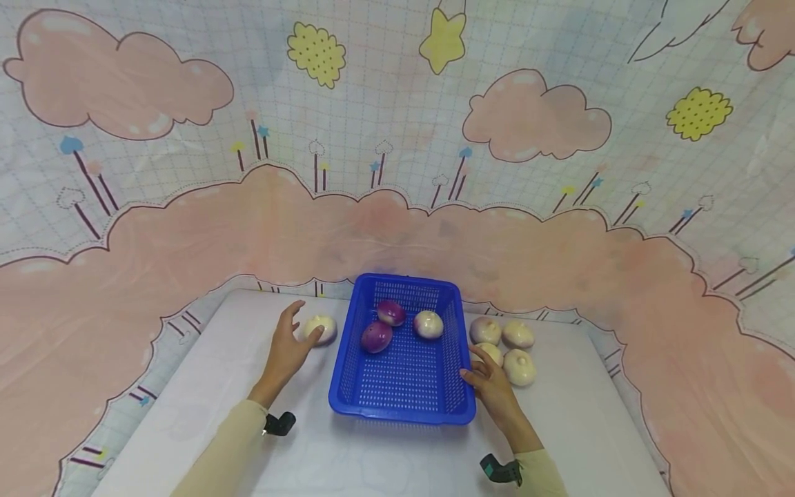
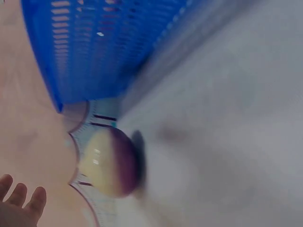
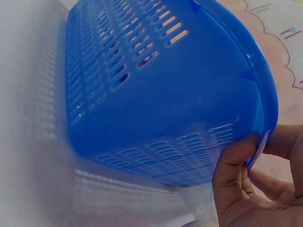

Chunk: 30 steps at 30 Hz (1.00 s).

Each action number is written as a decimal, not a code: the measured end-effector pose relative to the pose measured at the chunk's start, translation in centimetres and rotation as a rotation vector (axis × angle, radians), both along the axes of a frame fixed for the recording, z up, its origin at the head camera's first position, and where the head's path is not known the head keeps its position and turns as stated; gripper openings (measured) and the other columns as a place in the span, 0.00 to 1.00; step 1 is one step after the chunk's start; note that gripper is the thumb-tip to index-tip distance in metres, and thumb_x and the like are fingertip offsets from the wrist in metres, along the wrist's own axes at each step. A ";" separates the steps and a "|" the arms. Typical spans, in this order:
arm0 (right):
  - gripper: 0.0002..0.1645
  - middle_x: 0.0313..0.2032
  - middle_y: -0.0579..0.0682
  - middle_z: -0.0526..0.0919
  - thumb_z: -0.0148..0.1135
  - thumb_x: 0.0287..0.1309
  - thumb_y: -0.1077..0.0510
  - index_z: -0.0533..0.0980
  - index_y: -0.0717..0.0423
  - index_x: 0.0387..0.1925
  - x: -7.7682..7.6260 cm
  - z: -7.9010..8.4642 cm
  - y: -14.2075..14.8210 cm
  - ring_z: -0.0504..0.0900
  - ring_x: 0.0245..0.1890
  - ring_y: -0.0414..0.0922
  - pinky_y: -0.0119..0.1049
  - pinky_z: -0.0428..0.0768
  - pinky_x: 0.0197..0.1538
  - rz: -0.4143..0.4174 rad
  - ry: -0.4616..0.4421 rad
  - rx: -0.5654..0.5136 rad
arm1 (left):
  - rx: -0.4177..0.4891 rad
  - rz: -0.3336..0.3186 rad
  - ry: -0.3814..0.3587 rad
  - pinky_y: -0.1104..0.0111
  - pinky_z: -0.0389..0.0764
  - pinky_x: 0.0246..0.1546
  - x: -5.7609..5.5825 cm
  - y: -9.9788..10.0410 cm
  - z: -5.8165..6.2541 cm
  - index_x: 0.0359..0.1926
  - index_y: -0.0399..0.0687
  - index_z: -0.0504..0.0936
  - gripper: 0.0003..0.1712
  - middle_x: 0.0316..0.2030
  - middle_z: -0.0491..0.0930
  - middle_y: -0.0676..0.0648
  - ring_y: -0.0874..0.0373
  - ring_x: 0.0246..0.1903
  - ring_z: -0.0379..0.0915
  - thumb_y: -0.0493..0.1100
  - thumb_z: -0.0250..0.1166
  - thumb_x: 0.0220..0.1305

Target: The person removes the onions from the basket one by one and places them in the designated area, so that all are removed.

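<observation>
A blue plastic basket (image 1: 406, 386) stands in the middle of the table, holding two purple turnips (image 1: 376, 337) and a mostly white one (image 1: 428, 324). My right hand (image 1: 493, 386) pinches its right rim, with thumb and fingers on either side of the edge (image 3: 265, 109). On the left, my left hand (image 1: 292, 348) reaches over a cream-and-purple turnip (image 2: 111, 162) on the table, fingers spread and thumb overlapping it in the head view. In the left wrist view, the fingertips (image 2: 35, 201) show apart from that turnip.
Several pale turnips (image 1: 519, 367) lie clustered right of the basket, partly behind the right hand. A white cloth covers the table (image 1: 205, 386). Behind it hangs a curtain (image 1: 373, 235) printed with clouds and stars.
</observation>
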State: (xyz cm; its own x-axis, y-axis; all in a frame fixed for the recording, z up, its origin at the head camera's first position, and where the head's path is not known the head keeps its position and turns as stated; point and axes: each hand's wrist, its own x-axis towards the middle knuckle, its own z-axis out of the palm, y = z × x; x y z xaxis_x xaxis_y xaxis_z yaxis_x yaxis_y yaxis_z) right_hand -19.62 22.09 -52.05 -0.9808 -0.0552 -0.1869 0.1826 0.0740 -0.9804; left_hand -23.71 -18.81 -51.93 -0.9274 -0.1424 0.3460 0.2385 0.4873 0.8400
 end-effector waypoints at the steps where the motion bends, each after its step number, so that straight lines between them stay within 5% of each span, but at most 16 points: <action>1: 0.37 0.51 0.59 0.79 0.61 0.63 0.62 0.61 0.46 0.72 0.0 0.0 0.0 0.82 0.44 0.45 0.36 0.82 0.45 0.002 0.002 0.002 | 0.006 -0.007 0.018 0.46 0.67 0.67 0.3 0.1 0.5 0.71 0.39 0.59 0.40 0.70 0.60 0.34 0.37 0.71 0.55 0.41 0.68 0.62; 8: 0.37 0.51 0.59 0.79 0.61 0.63 0.61 0.61 0.45 0.71 0.0 -0.1 0.0 0.82 0.44 0.45 0.36 0.81 0.45 0.003 0.003 0.007 | 0.025 -0.039 0.133 0.49 0.71 0.65 2.1 1.3 3.9 0.69 0.37 0.62 0.38 0.69 0.64 0.36 0.40 0.70 0.59 0.41 0.68 0.62; 14: 0.37 0.52 0.59 0.79 0.61 0.63 0.62 0.62 0.44 0.71 0.1 0.0 0.0 0.82 0.46 0.46 0.37 0.81 0.47 0.002 0.001 -0.002 | 0.015 -0.019 0.155 0.51 0.76 0.60 3.0 2.6 6.4 0.67 0.39 0.66 0.34 0.67 0.69 0.38 0.42 0.67 0.65 0.43 0.67 0.63; 30: 0.37 0.53 0.59 0.78 0.59 0.64 0.64 0.61 0.44 0.71 0.2 0.3 -0.1 0.82 0.46 0.46 0.36 0.82 0.47 -0.002 -0.003 0.004 | -0.034 -0.188 0.134 0.50 0.79 0.58 1.6 6.8 10.7 0.64 0.41 0.68 0.30 0.60 0.75 0.38 0.42 0.63 0.71 0.44 0.66 0.64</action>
State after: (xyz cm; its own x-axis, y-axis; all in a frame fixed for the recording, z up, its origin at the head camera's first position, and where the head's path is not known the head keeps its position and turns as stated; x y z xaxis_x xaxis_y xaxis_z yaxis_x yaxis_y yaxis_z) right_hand -19.39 22.00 -51.78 -0.9804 -0.0526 -0.1899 0.1856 0.0779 -0.9795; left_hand -22.16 -12.01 -41.20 -0.8819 0.0424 0.4694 0.4361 0.4514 0.7785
